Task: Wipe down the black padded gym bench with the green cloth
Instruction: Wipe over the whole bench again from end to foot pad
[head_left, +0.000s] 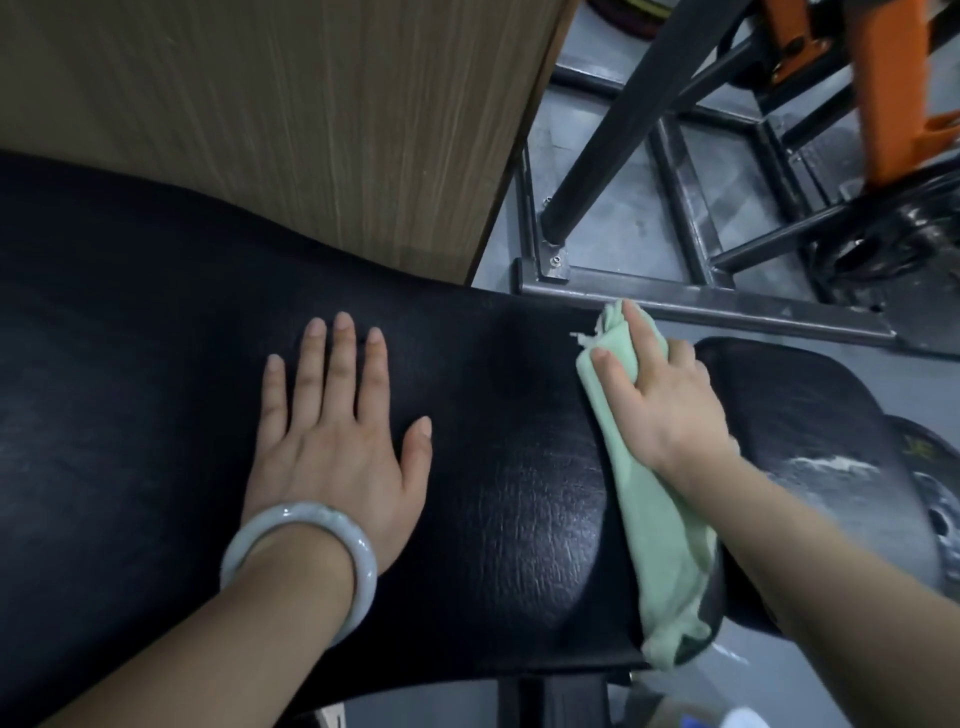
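- Your left hand (332, 441) lies flat on the black padded bench (156, 415), fingers straight and spread wide, palm down, holding nothing, about mid-width of the long pad.
- A pale bangle (306, 561) sits on your left wrist.
- Your right hand (660, 395) grips the green cloth (660, 525), fingers curled over its bunched top, pressing it onto the bench at the right end of the long pad.
- The cloth lies in the seam between the long pad and the smaller seat pad (810, 415), running from near the far edge to the near edge, with its tail hanging over the near edge.
- White streaks show on the seat pad's right side.
- A wood-grain panel (285, 114) stands just beyond the bench's far edge.
- A grey steel frame (691, 301) and orange machine parts (893, 93) sit on the floor past the far right corner.
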